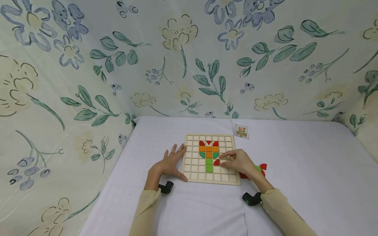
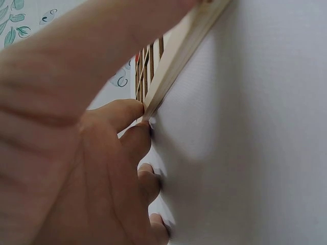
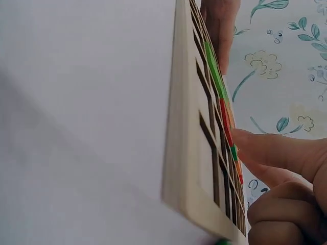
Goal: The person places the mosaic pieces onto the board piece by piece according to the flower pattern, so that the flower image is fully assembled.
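A square wooden grid board [image 1: 195,176] lies on the table with coloured tiles in its middle cells: red, orange, green and light green. My left hand [image 1: 169,165] is spread along the board's left edge, thumb at the near left corner, fingertips touching the rim; the left wrist view shows these fingers [image 2: 134,143] against the wood. Over the right half is my right hand [image 1: 237,160], its thumb and index finger apart beside a red quarter-round tile [image 1: 217,162] that sits flat in a cell. In the right wrist view the thumb [image 3: 276,148] reaches the tile's edge; contact is unclear.
Loose red and green tiles [image 1: 262,168] lie right of the board, partly hidden by my right forearm. A small printed picture card [image 1: 242,131] rests beyond the board's far right corner. White cloth covers the table [image 1: 310,164]; a floral curtain [image 1: 183,65] hangs behind it.
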Motion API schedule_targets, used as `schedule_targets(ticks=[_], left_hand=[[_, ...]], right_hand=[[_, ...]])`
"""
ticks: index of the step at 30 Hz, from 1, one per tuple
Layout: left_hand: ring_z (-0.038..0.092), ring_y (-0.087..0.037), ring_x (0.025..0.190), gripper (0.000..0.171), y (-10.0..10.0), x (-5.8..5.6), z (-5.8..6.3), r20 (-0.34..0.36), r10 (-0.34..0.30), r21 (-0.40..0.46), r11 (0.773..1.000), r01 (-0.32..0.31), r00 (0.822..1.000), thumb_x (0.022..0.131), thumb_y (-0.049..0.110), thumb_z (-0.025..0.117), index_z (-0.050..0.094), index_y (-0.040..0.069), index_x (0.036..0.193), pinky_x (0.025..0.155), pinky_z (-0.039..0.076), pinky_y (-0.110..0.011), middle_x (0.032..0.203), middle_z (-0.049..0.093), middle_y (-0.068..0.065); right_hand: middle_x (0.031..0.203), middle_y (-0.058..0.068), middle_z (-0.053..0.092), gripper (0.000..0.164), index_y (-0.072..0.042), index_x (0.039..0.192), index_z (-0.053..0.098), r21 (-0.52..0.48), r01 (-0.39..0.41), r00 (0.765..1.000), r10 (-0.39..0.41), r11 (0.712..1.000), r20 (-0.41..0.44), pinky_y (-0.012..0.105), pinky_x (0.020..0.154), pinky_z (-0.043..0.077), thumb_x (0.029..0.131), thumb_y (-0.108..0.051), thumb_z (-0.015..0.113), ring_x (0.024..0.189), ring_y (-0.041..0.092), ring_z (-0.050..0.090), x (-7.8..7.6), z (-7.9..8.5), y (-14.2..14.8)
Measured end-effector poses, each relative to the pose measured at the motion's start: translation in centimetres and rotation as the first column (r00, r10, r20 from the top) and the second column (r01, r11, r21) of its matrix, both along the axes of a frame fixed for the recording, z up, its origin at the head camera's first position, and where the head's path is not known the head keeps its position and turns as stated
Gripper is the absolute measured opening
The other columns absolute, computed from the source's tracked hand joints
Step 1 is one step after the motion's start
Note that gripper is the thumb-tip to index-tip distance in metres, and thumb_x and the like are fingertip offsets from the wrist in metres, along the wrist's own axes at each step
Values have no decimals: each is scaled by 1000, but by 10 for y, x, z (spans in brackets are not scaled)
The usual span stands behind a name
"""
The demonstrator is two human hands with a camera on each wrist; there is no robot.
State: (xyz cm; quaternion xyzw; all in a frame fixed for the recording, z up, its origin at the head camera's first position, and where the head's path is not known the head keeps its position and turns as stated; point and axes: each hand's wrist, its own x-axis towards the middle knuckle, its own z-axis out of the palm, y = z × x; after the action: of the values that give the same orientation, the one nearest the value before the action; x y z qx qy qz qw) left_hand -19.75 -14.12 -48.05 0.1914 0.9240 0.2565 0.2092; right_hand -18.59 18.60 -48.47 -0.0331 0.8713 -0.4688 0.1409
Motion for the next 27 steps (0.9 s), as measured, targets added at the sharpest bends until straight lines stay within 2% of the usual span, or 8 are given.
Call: schedule_targets(ticks=[7,13,20,27], left_hand=[[-12,-34,163,137,1,1,0,0,4,-6,1000,-4,1000,64,41,99,13,14,168,130,-7,-64,177,1,-3],[-12,-34,163,136,1,1,1,-2,7,-6,1000,-7,1000,64,41,99,13,14,168,130,-7,-64,177,1,-2],[-13,-33,163,136,0,1,-1,2,15,2,1000,-15,1000,64,40,99,14,14,167,130,-7,-63,177,1,-2],[-12,-34,163,136,0,1,-1,-1,14,-5,1000,-14,1000,65,40,99,14,14,168,130,-7,-64,177,1,-2]], right_hand=[[59,-4,30,37,-7,123,75,52,40,999,-39,998,-10,22,45,25,91,-24,80,48,13,29,4,12,37],[60,-5,30,42,-4,126,73,100,63,998,-60,993,-26,24,46,26,92,-27,79,51,11,33,14,19,73],[61,-4,32,46,-5,129,72,154,88,996,-90,984,1,30,55,27,90,-30,80,59,13,36,32,13,101],[61,-5,30,50,-5,129,72,142,99,993,-108,985,52,29,59,27,86,-30,83,60,11,33,42,5,118]])
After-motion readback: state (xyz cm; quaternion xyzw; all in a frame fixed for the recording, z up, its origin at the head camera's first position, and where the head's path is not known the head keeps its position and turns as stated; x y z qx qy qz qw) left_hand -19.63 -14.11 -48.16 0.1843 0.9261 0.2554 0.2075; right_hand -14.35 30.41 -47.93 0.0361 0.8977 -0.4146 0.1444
